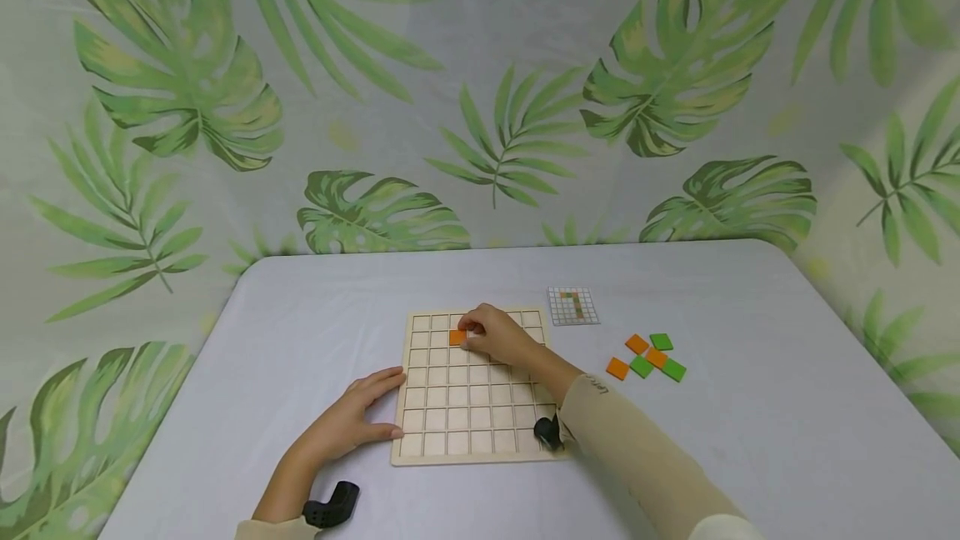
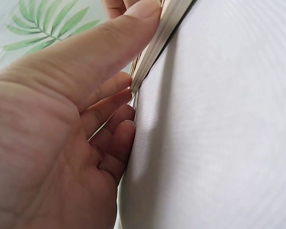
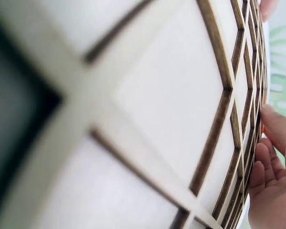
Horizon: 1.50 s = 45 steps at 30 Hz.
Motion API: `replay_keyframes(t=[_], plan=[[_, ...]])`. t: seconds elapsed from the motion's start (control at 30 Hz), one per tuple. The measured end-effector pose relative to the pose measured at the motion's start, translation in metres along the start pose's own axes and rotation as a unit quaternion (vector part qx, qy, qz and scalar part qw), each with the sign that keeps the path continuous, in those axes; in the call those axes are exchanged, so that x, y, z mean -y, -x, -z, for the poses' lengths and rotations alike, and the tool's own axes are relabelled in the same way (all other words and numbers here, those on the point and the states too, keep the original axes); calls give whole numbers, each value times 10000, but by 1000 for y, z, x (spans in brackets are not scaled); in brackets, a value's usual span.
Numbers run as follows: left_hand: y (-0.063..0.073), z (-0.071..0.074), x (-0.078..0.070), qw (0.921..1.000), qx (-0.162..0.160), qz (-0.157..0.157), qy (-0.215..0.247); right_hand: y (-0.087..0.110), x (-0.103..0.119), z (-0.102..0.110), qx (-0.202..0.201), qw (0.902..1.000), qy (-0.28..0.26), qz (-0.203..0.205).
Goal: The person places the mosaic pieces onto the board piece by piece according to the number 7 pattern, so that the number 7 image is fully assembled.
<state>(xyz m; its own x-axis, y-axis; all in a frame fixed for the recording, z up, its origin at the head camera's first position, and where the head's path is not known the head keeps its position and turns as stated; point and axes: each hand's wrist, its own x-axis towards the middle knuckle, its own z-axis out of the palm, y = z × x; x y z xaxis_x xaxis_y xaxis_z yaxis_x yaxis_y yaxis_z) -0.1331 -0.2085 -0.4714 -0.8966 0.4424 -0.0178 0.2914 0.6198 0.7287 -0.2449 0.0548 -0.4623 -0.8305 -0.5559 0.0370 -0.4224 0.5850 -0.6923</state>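
My right hand (image 1: 501, 334) is over the upper part of a wooden grid board (image 1: 456, 421), its thumb and index finger pinching the right side of an orange square tile (image 1: 457, 337). That tile sits at a cell in the second row from the top. In the right wrist view only an orange sliver shows beside the thumb; whatever lies under the palm is hidden. At the board's left edge, my left hand (image 1: 348, 417) rests with thumb and fingers spread. The left wrist view shows the thumb (image 2: 109, 43) touching the board's side.
Several loose orange and green tiles (image 1: 657, 357) lie on the white table (image 1: 757, 440) right of the board. A small pattern card (image 1: 561, 312) with a gridded coloured figure lies beyond them, near the board's top right corner. Leaf-print cloth (image 1: 517, 140) hangs behind the table.
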Motion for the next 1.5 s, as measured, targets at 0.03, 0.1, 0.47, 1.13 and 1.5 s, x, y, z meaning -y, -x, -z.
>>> replay_keyframes(t=[0.03, 0.1, 0.47, 1.13, 1.5], plan=[[0, 0, 0, 10000, -5, 4, 1, 0, 0, 0, 4, 10000, -37, 18], [0, 0, 1, 10000, -4, 7, -4, 2, -1, 2, -18, 9999, -138, 29], [-1, -1, 1, 10000, -33, -57, 6, 35, -14, 38, -558, 9950, -820, 96], [-1, 0, 2, 10000, -14, -6, 51, 171, -72, 96, -1611, 9858, 272, -394], [0, 1, 2, 10000, -36, 12, 55, 198, -95, 96, -1781, 9771, 779, -869]])
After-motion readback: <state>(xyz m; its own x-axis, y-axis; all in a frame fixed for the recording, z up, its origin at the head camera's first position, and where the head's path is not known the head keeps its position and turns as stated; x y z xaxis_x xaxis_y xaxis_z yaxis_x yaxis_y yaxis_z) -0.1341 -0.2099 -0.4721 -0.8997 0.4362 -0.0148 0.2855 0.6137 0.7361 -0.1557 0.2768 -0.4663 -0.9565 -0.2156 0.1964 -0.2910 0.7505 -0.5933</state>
